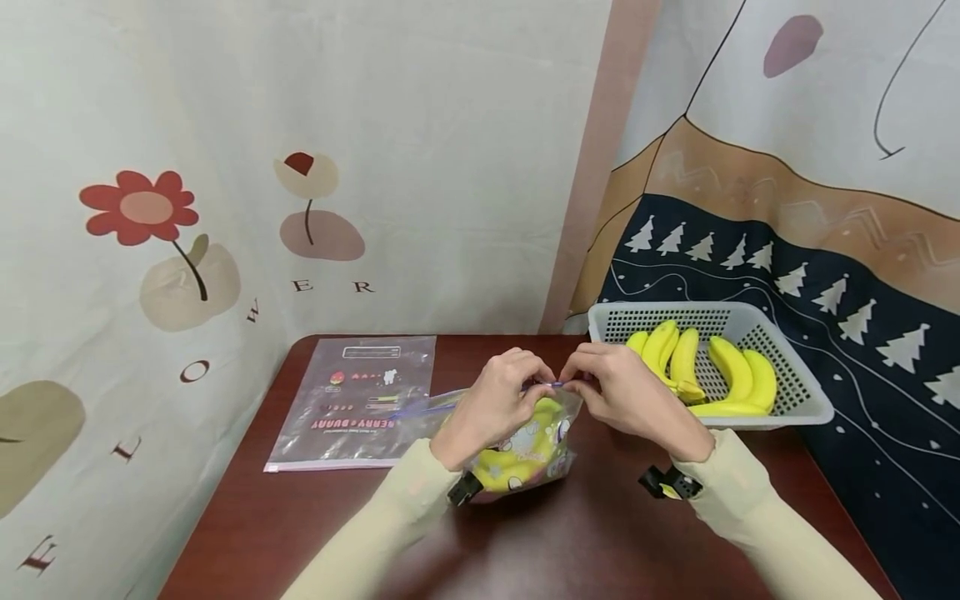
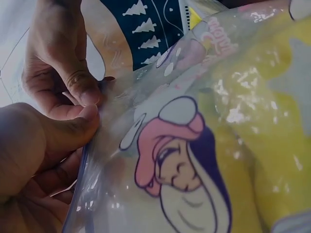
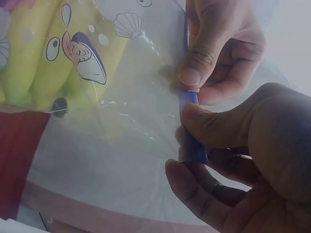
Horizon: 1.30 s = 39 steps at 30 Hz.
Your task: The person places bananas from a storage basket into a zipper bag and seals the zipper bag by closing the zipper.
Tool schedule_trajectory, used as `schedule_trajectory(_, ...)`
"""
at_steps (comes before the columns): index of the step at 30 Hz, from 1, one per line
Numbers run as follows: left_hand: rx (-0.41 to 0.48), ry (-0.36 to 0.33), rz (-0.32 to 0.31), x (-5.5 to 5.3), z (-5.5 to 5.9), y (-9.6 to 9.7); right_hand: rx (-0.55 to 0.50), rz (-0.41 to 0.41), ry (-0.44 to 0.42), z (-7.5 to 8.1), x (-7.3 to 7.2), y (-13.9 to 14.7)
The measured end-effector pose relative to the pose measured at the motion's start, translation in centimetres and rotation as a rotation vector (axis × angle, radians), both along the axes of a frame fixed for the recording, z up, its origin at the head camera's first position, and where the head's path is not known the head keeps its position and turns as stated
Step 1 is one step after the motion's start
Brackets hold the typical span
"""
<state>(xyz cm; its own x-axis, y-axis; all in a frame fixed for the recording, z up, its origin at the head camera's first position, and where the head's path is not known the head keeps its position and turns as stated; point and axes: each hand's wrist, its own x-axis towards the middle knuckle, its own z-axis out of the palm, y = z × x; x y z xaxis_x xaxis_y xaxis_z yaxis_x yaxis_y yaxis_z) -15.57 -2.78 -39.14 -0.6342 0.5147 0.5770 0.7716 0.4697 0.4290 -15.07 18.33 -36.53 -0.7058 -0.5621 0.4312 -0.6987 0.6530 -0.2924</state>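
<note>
Pinching the blue zip strip (image 3: 195, 150) of a printed zip bag (image 1: 536, 450) with both hands, above the desk (image 1: 600, 533). Left hand (image 1: 493, 402) and right hand (image 1: 628, 388) work side by side near the strip's right end, thumbs pressed to curled fingers, next to no gap, only thin plastic between. Yellow bananas (image 1: 498, 472) sit inside this bag, right in front of me.

Progress: filling this bag looks done; I judge I'm on sealing it, at or near one end of the strip. Left over: more bananas (image 1: 684, 360) in the grey perforated basket (image 1: 808, 398), back right, and a "BERRY BUNNY" zip bag (image 1: 367, 371) lying flat at back left, no bananas in it that I can see. So probably one bag nearly finished, maybe another to fill.

Unclear: whether the strip is locked along its length. My left hand and cuff cover the bag's left part; print and glare blur the banana count inside. Can't say if the bag's bottom touches the desk. Basket bananas overlap, and my right hand cuts across the basket's near-left corner. Both wrist views are dim or washed out, with the bag cropped.
</note>
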Motion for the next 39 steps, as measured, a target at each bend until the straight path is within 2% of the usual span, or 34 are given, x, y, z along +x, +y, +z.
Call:
schedule_trajectory(9,0.014,0.016,0.017,0.0,-0.1,-0.2,-0.036,-0.011,-0.049,0.0,0.1,0.1)
schedule_trajectory(18,0.026,-0.011,0.055,0.0,-0.1,-1.2,-0.066,-0.045,-0.05,-0.3,0.2,0.7)
schedule_trajectory(29,0.012,-0.011,0.103,-0.2,-0.4,-3.1,-0.095,-0.079,-0.083,-0.6,0.2,1.7)
schedule_trajectory(39,0.01,-0.04,0.128,-0.5,-0.5,-5.7,-0.111,-0.071,-0.032,-1.4,-0.3,2.8)
